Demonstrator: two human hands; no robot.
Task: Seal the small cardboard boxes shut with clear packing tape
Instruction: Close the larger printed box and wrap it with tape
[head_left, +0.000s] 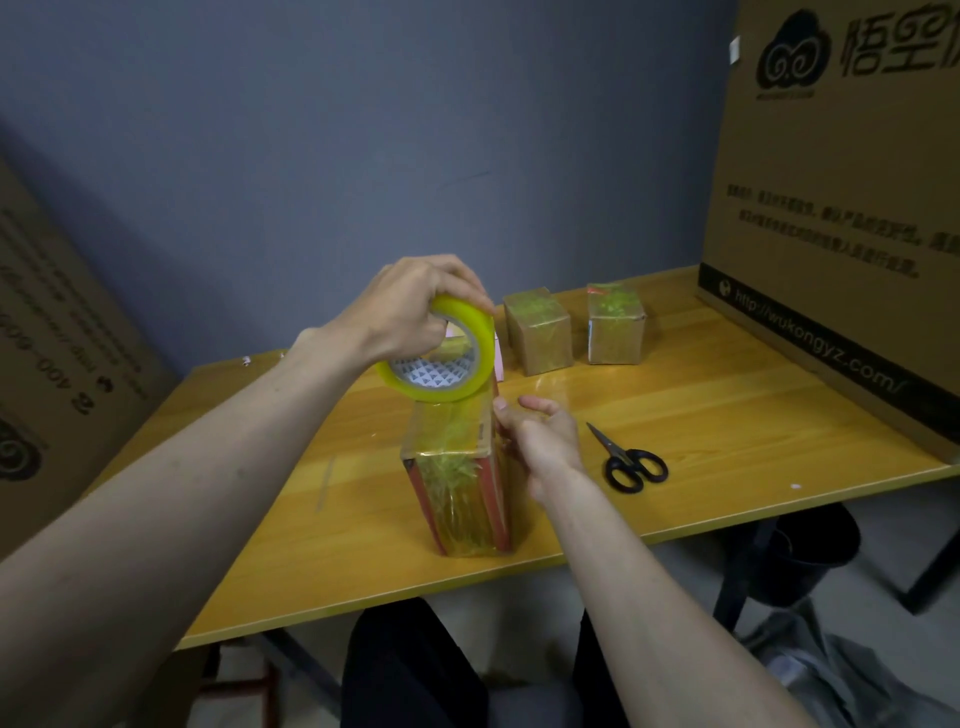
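The left hand is gripping the tape roll just above the tall box standing near the table front edge. The right hand is resting against the box's right side, fingers loosely curled, perhaps pressing tape down. Scissors are lying nearby.

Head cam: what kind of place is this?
Probably a makeshift packing station in a storeroom or small office. A wooden table against a bare grey wall, big printed shipping cartons on both sides, and taped small boxes, a tape roll and scissors out.
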